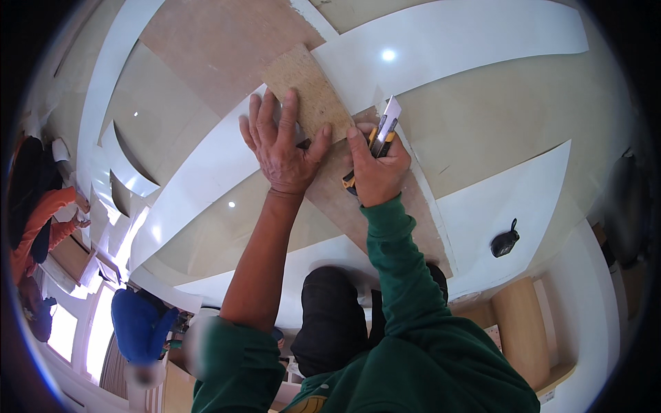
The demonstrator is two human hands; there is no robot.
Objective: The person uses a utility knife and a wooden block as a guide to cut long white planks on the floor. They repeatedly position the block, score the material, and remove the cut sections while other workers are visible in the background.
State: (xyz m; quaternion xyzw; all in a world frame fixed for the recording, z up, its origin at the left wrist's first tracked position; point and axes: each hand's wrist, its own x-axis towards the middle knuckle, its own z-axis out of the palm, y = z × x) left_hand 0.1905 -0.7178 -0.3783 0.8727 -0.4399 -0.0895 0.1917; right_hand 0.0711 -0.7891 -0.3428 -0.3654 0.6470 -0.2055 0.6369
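My left hand [279,148] lies spread with its fingers stretched over a small rectangular piece of particle board [310,89] and the white strip beside it. A small dark thing shows partly by the left thumb; I cannot make it out. In my right hand [380,168] is a yellow and black utility knife [375,141], its light upper end pointing away from me. The right thumb and fingers are closed round it, close to the board's near right corner. Beneath the board runs a long white sheet strip [220,175], over a brownish panel [213,41].
A black tape measure [505,242] rests on a white sheet [496,206] at the right. Curved white offcuts [126,162] lie at the left. A person in blue [138,323] bends at the lower left, and an orange sleeve [51,206] shows at the far left.
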